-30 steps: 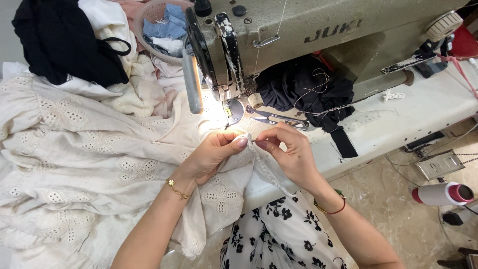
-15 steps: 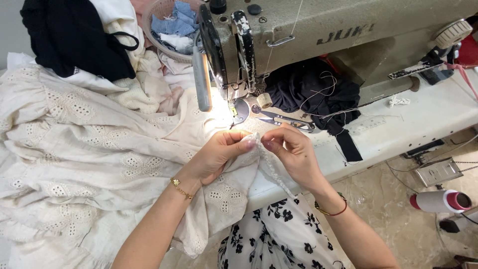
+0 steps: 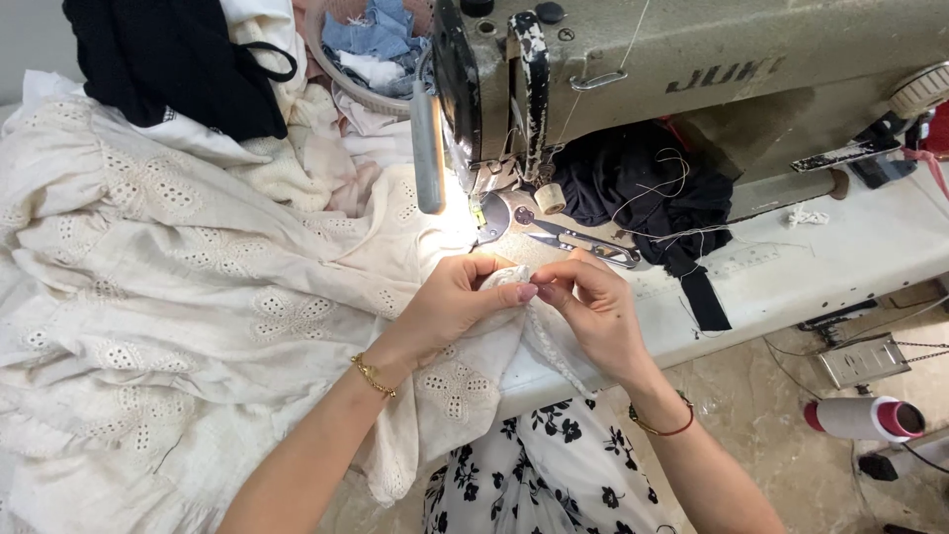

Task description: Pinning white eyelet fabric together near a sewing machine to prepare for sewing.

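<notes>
My left hand (image 3: 457, 302) and my right hand (image 3: 591, 309) meet fingertip to fingertip just in front of the sewing machine's needle plate (image 3: 514, 213). Both pinch the folded edge of a cream eyelet fabric (image 3: 178, 297) that spreads wide over the table to the left. A narrow white lace strip (image 3: 547, 346) hangs down from between my fingers. A small lamp (image 3: 427, 148) on the grey-green sewing machine (image 3: 692, 69) lights the spot brightly.
Thread snips (image 3: 583, 244) lie on the machine bed beside a heap of black cloth (image 3: 643, 193). More black fabric (image 3: 168, 59) and a basket of scraps (image 3: 371, 44) sit at the back left. A thread cone (image 3: 865, 417) lies on the floor at right.
My hands stay pinched together on the fabric edge; only the fingers shift slightly. The view has drifted a little.
</notes>
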